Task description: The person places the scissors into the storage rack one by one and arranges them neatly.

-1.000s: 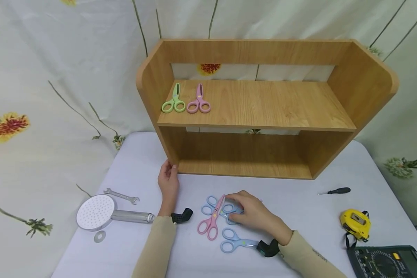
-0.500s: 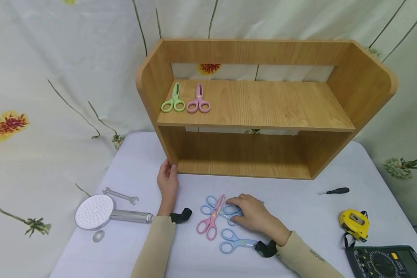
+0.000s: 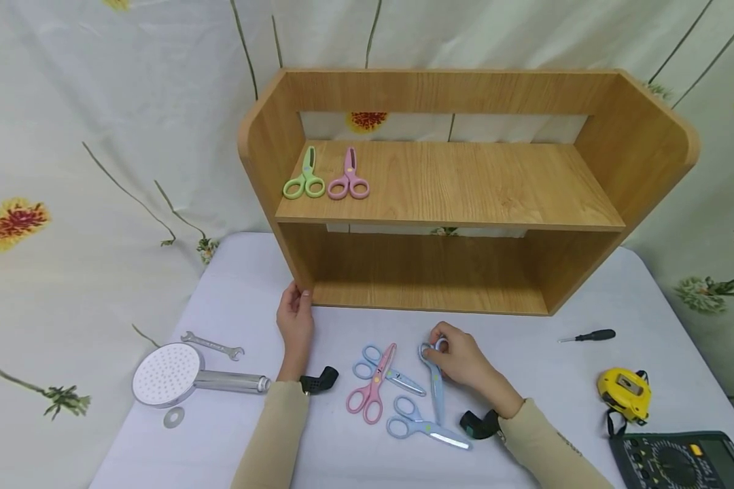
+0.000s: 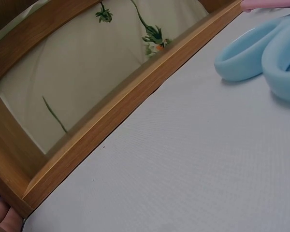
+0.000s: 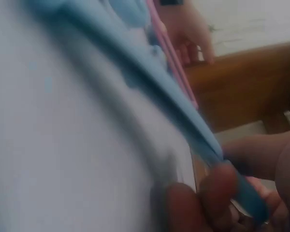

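My right hand pinches the handle loops of a blue pair of scissors, whose blade points back toward me over the white table. In the right wrist view that blue pair is blurred, with my fingertips on it. To the left lie a pink pair across another blue pair, and a third blue pair lies nearer me. My left hand grips the lower left corner of the wooden shelf. A green pair and a pink pair lie on its upper board.
At the left lie a shower head, a wrench and a washer. On the right are a screwdriver, a yellow tape measure and a multimeter. A flowered curtain hangs behind.
My right hand has drawn one blue pair out of the pile and swung it to the right, handles toward the shelf. The left hand has stayed on the shelf corner.
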Motion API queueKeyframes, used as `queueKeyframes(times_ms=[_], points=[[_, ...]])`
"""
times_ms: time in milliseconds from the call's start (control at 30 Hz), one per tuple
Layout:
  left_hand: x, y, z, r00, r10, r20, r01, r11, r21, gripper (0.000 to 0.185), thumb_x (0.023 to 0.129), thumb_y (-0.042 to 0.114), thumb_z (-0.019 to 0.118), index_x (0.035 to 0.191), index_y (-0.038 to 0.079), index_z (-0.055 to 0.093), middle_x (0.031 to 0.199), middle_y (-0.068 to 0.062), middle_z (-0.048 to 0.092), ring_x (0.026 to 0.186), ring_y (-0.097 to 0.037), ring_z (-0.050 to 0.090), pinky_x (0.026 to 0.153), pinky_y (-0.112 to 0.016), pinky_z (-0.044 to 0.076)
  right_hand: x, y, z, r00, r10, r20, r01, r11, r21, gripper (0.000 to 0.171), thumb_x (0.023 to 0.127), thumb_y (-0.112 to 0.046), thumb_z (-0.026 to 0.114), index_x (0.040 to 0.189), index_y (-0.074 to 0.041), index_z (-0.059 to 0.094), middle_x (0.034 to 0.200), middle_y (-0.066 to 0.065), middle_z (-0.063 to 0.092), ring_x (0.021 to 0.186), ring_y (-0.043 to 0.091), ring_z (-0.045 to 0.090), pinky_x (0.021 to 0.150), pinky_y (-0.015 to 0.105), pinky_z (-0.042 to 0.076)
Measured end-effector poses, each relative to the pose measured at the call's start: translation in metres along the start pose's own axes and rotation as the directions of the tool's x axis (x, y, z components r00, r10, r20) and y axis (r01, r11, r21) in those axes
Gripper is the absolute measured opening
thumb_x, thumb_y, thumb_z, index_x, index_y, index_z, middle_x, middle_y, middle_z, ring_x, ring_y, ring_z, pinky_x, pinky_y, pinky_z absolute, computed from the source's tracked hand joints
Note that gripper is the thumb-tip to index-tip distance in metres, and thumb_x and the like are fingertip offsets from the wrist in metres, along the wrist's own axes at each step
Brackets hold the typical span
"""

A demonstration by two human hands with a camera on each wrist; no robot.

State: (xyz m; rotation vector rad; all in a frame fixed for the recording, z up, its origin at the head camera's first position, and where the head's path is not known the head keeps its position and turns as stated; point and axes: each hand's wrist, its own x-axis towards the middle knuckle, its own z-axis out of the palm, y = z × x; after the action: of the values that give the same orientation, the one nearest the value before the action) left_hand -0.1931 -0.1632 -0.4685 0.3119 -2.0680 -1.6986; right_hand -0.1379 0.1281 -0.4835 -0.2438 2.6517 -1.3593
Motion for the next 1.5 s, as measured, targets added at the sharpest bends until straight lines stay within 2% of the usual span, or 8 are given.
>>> queueKeyframes(times_ms=[267, 467, 633, 867, 1133, 1233, 1400, 1500], points=[[0.015, -0.035, 0.006, 1.0, -0.026, -0.015, 0.026, 1.0, -0.011, 0.04, 0.105, 0.009, 0.051, 0.143, -0.003, 0.053, 0.141, -0.025, 0.059, 0.126, -0.037, 0.06, 0.084, 0.0, 0.041, 0.01, 0.011, -0.027, 0.984, 0.179, 0.017, -0.168, 0.881, 0.441, 0.046, 0.094, 0.001, 0.057, 0.139, 0.005, 0.05, 0.082, 0.003, 0.055, 0.067, 0.01, 0.057, 0.063, 0.022, 0.057], [0.016, -0.042, 0.004, 1.0, -0.015, -0.009, 0.014, 1.0, -0.025, 0.039, 0.104, 0.011, 0.054, 0.142, 0.001, 0.056, 0.14, -0.021, 0.061, 0.125, -0.032, 0.061, 0.087, -0.003, 0.044, 0.004, 0.014, -0.029, 0.97, -0.007, 0.242, -0.035, 0.985, 0.167, 0.031, 0.084, -0.001, 0.073, 0.112, 0.004, 0.06, 0.086, 0.006, 0.064, 0.066, 0.009, 0.056, 0.058, 0.021, 0.051], [0.016, -0.04, 0.003, 1.0, -0.016, -0.001, 0.016, 1.0, -0.016, 0.04, 0.105, 0.013, 0.053, 0.143, 0.003, 0.055, 0.141, -0.019, 0.061, 0.127, -0.03, 0.061, 0.089, -0.004, 0.045, -0.005, 0.002, -0.02, 0.92, -0.146, 0.363, 0.156, 0.988, 0.002, 0.037, 0.079, -0.004, 0.078, 0.111, -0.008, 0.061, 0.083, 0.0, 0.058, 0.071, 0.007, 0.05, 0.065, 0.021, 0.045], [0.018, -0.041, 0.004, 1.0, -0.01, -0.01, 0.009, 1.0, -0.02, 0.039, 0.105, 0.012, 0.053, 0.142, 0.001, 0.055, 0.139, -0.021, 0.061, 0.125, -0.031, 0.061, 0.088, -0.003, 0.044, -0.008, -0.004, -0.016, 0.889, -0.197, 0.414, 0.206, 0.978, 0.023, 0.015, 0.079, 0.004, 0.069, 0.09, -0.007, 0.07, 0.068, -0.008, 0.042, 0.067, 0.004, 0.04, 0.061, 0.019, 0.033], [0.015, -0.046, 0.003, 1.0, -0.015, -0.01, 0.015, 1.0, -0.006, 0.039, 0.105, 0.012, 0.053, 0.142, 0.002, 0.056, 0.14, -0.021, 0.061, 0.126, -0.031, 0.06, 0.089, -0.004, 0.043, -0.007, -0.002, -0.018, 0.856, -0.221, 0.467, 0.198, 0.975, 0.098, 0.016, 0.079, 0.004, 0.067, 0.089, -0.005, 0.076, 0.073, -0.004, 0.06, 0.074, 0.003, 0.045, 0.066, 0.017, 0.037], [0.014, -0.045, 0.003, 1.0, -0.014, -0.018, 0.014, 1.0, 0.002, 0.038, 0.104, 0.012, 0.054, 0.141, 0.001, 0.057, 0.138, -0.022, 0.062, 0.123, -0.032, 0.061, 0.088, -0.004, 0.043, -0.003, -0.016, -0.03, 0.835, -0.334, 0.438, 0.264, 0.941, 0.214, 0.016, 0.084, 0.001, 0.069, 0.098, 0.001, 0.076, 0.083, 0.005, 0.071, 0.075, 0.0, 0.048, 0.066, 0.017, 0.041], [0.015, -0.045, 0.003, 1.0, 0.006, -0.027, -0.006, 1.0, -0.01, 0.037, 0.104, 0.01, 0.053, 0.14, 0.0, 0.057, 0.135, -0.024, 0.063, 0.12, -0.031, 0.062, 0.087, -0.004, 0.044, 0.011, -0.091, -0.084, 0.735, -0.599, 0.316, 0.502, 0.795, 0.34, 0.031, 0.086, 0.006, 0.07, 0.117, 0.01, 0.068, 0.075, 0.012, 0.058, 0.065, 0.006, 0.046, 0.053, 0.021, 0.038], [0.017, -0.045, 0.005, 1.0, 0.012, -0.026, -0.012, 1.0, -0.02, 0.037, 0.104, 0.009, 0.053, 0.139, 0.0, 0.058, 0.134, -0.024, 0.064, 0.117, -0.027, 0.062, 0.086, -0.004, 0.044, 0.025, -0.142, -0.117, 0.754, -0.623, 0.21, 0.57, 0.779, 0.263, 0.033, 0.089, 0.003, 0.068, 0.122, 0.006, 0.067, 0.082, 0.008, 0.059, 0.067, 0.012, 0.049, 0.055, 0.023, 0.041]])
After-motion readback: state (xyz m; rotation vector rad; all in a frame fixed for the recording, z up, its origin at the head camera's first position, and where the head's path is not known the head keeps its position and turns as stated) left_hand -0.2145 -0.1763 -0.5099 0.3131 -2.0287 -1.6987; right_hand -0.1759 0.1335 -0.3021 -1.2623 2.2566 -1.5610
